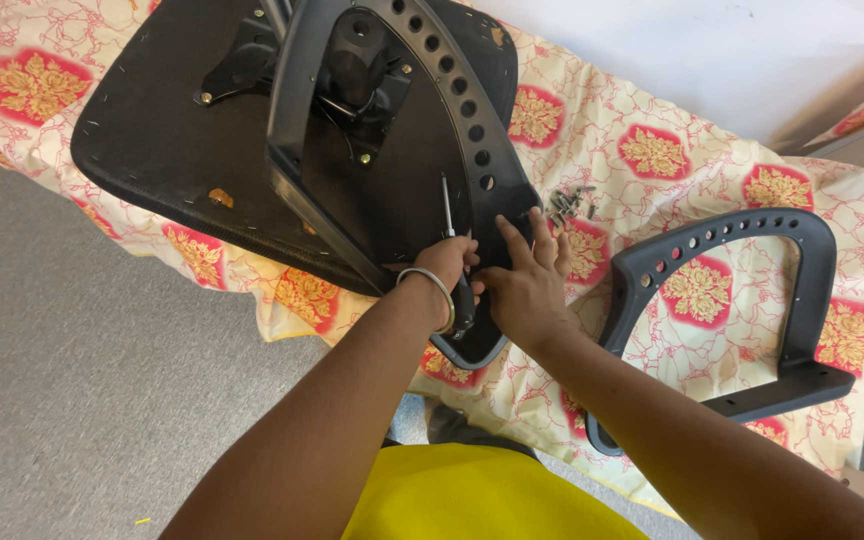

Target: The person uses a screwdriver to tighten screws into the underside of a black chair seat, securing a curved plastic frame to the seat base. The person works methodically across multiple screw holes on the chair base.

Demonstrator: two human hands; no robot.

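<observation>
1. Left hand (pixel 449 262) closed around a screwdriver (pixel 449 215), shaft pointing up along the armrest (pixel 452 100) on the upturned chair seat (pixel 167 140).
2. Right hand (pixel 529 285) spread, fingers pressed flat on that armrest's end, steadying it.
3. Second armrest (pixel 727 262) lies loose on the patterned tabletop (pixel 652 150), not mounted.
4. Small pile of screws (pixel 570 204) just beyond the right hand, unused; fitting looks about half done.

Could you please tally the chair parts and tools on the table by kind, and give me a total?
Seat, upside down: 1
Armrests: 2, one on the seat, one loose on the cloth
Screwdriver, in the left hand: 1
Pile of screws: 1, too small to count singly
Total: 5
</observation>
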